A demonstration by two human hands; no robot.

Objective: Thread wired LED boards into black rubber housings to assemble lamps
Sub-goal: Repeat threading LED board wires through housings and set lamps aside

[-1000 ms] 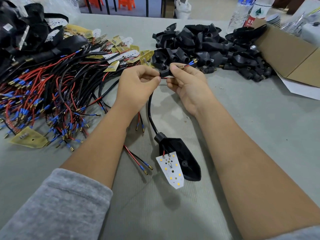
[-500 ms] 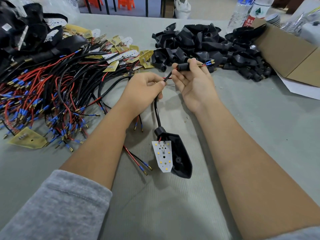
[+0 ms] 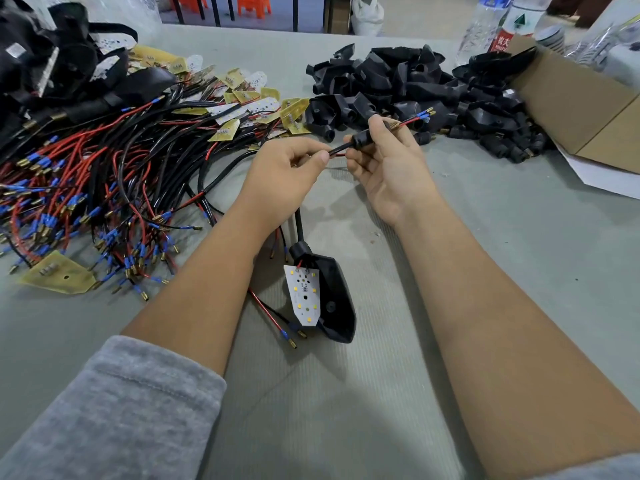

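A white LED board [image 3: 304, 293] lies at the mouth of a black rubber housing [image 3: 335, 303] on the table, between my forearms. Its black sheathed cable [image 3: 300, 224] runs up from the housing neck to my hands. My left hand [image 3: 287, 174] pinches the red and black wires just left of a small black rubber sleeve [image 3: 362, 140]. My right hand [image 3: 384, 161] grips that sleeve. The wire ends with blue and brass terminals [image 3: 425, 114] stick out past my right fingers.
A heap of wired LED boards [image 3: 104, 174] covers the left of the table. Several loose black housings [image 3: 415, 91] are piled at the back. An open cardboard box [image 3: 581, 109] and water bottles [image 3: 485, 26] stand at the right. A loose wire pair [image 3: 273, 318] lies beside the housing.
The terminals have come further out through the sleeve to the upper right. The housing and board have slid up the table towards my hands and turned a little.
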